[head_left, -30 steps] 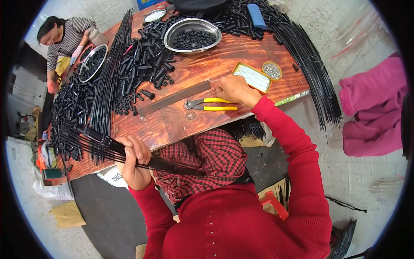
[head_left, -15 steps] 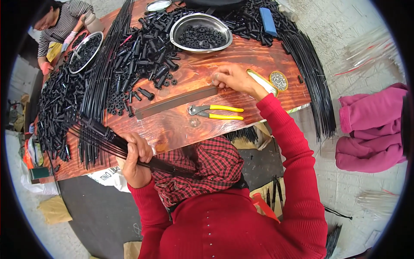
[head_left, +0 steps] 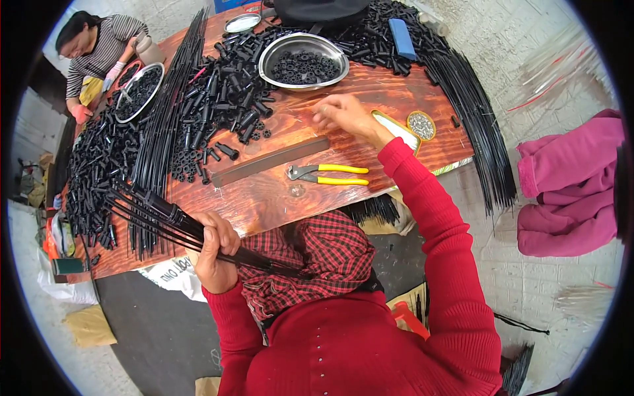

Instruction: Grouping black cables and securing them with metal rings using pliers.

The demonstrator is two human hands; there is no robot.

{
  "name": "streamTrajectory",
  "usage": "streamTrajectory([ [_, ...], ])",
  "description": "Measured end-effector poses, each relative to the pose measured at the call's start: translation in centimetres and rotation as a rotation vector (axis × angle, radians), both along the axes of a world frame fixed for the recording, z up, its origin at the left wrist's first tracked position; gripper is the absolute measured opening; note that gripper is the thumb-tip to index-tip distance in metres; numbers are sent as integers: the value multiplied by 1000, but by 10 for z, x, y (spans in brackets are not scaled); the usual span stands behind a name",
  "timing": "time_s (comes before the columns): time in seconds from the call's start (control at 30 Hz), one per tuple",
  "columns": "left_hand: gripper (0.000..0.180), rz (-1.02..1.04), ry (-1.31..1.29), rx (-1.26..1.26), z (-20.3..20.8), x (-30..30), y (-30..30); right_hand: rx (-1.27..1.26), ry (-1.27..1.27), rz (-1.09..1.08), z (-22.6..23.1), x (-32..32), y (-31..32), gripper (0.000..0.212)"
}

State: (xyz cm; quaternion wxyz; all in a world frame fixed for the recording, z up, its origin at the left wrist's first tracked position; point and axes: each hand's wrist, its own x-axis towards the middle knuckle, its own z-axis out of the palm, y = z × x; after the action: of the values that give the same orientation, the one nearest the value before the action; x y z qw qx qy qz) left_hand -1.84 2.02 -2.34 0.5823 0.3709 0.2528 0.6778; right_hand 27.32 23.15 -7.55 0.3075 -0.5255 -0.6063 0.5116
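My left hand, at the near table edge, is wrapped round a bundle of thin black umbrella ribs. Black plastic fittings sit among the ribs toward the bundle's far end, and its near end rests over my checked lap. My right hand is over the table with fingers curled together; whatever they pinch is too small to make out. Just below it lies a dark, narrow bar. Pliers with yellow handles rest nearer to me. An oblong tin with white contents is by my right wrist.
A metal bowl holds small black rings. Black plastic pieces pile up at left and back, with long ribs at right. A round tin holds small metal bits. At far left, a person works by a white-rimmed bowl.
My right hand has moved away from the bar's right end, farther over the table and slightly left. My left hand keeps its grip on the bundle. The view has shifted a little.
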Motion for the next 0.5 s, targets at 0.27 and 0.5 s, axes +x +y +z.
streamTrajectory([
  [0.27, 9, 17, -14, 4, -3, -6, -2, 15, 6, -39, 1, -4, 4, 27],
  [0.5, 10, 26, -14, -25, 0, -6, -10, 337, -286, -83, -18, -14, -6, 22],
])
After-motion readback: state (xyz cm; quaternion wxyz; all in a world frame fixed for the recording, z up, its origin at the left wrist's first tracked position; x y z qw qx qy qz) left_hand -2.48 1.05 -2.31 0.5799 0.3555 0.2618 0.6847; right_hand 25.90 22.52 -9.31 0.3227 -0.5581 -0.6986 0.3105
